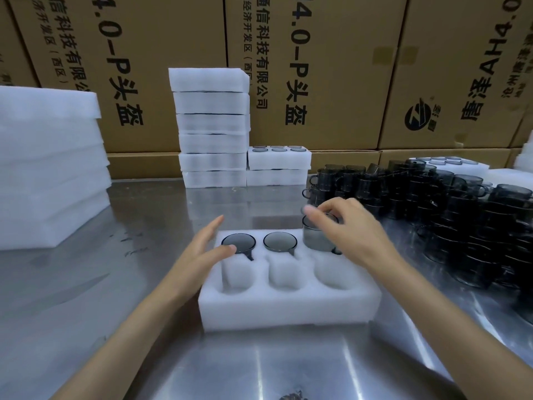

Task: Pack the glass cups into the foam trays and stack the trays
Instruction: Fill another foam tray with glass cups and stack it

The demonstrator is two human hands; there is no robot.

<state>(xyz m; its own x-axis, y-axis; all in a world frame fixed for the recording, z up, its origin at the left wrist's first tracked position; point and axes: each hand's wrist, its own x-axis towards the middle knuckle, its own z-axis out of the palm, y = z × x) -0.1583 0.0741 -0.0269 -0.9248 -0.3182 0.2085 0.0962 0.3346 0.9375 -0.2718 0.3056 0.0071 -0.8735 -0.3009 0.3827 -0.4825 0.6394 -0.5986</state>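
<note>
The smoked glass cup (318,236) looked light, rigid, slick and breakable; the sensible hold seemed to be at the rim from above, not by the small handle, which had to find its own slot in the foam; the right hand (354,226) had it just so, its grip closed on the rim with curled fingertips, the cup standing upright and only partly sunk into the far-right pocket of the foam tray (288,310); a square, gentle push would probably seat it, since the foam looked soft and yielding and could bind a tilted cup. The left hand (202,249) lay flat with straight fingers against the tray's far-left corner, its grip open and holding nothing, its thumb touching the rim of the first seated cup (238,243).

In that tray, the far row held the first seated cup, a second seated cup (280,241) in the middle pocket and the gripped cup at the right; the three near pockets (284,277) were empty. To the right of the tray, on the steel desk (144,284), loose cups (432,203) lay heaped; beyond the tray stood a tall stack of trays (212,125), and beside it a lower stack (279,164) whose top tray showed cups in its pockets.
</note>
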